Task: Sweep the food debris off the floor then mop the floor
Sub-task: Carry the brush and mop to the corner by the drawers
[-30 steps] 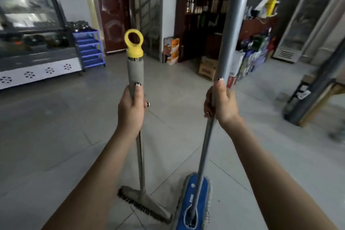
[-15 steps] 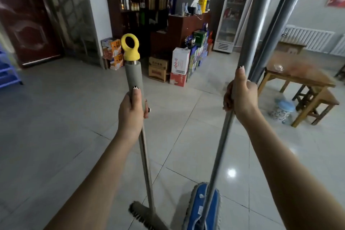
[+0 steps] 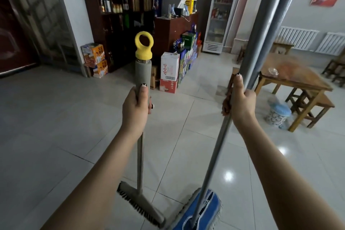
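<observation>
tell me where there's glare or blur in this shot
Head view: a ceiling-light glare spot on the glossy floor tiles right of the mop handle; the wooden table looks smeared; straight walls bow at the wide-angle edges.

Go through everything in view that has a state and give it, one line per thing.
left hand: closed around the broom grip
right hand: closed around the mop pole
broom: upright, bristles at the floor
mop: pole tilted, blue pad at the floor
drinks fridge: door shut, stocked
wooden table: standing, glass dish on top
white carton: closed, stacked on a red one
</observation>
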Action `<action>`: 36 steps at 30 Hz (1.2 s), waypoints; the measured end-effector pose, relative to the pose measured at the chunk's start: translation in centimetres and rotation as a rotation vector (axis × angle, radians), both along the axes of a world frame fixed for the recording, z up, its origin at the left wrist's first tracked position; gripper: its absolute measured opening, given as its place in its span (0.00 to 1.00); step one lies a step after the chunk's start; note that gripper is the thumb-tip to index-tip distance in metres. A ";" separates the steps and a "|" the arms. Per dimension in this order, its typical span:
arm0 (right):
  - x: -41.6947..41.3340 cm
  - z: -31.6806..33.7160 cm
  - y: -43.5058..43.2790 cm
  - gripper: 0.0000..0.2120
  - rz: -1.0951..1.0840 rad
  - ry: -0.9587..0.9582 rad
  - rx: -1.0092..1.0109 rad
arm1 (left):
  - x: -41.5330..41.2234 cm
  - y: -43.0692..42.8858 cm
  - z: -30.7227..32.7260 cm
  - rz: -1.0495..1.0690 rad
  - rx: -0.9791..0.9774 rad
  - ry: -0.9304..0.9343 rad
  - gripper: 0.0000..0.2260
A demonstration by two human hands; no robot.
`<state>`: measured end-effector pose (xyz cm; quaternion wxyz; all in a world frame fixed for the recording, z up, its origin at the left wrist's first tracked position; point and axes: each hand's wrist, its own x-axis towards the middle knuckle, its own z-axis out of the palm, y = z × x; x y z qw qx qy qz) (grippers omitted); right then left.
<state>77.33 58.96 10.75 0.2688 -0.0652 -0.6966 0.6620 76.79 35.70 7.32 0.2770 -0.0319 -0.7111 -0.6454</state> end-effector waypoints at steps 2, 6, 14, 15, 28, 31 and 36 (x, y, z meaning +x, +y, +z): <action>-3.0 -0.3 0.1 0.30 -0.012 -0.007 -0.015 | -2.8 0.3 0.2 0.005 0.008 -0.005 0.16; -9.8 -1.1 0.2 0.32 -0.005 -0.012 -0.015 | -9.5 0.6 0.0 0.039 0.009 0.009 0.17; -26.0 -0.6 0.0 0.29 0.020 -0.036 -0.009 | -24.4 1.5 1.3 0.148 0.069 -0.028 0.19; -28.2 -0.5 -0.4 0.30 0.031 -0.027 -0.003 | -26.3 1.4 1.7 0.162 0.080 -0.015 0.20; -52.5 -0.2 -7.4 0.29 0.078 -0.036 0.175 | -47.6 -4.8 1.5 0.275 0.055 0.057 0.20; -58.3 0.1 -9.6 0.30 0.089 -0.059 0.194 | -53.3 -7.4 1.3 0.297 0.043 0.041 0.20; -67.4 0.9 -11.6 0.31 0.129 -0.065 0.185 | -61.5 -10.1 2.6 0.323 0.033 0.045 0.20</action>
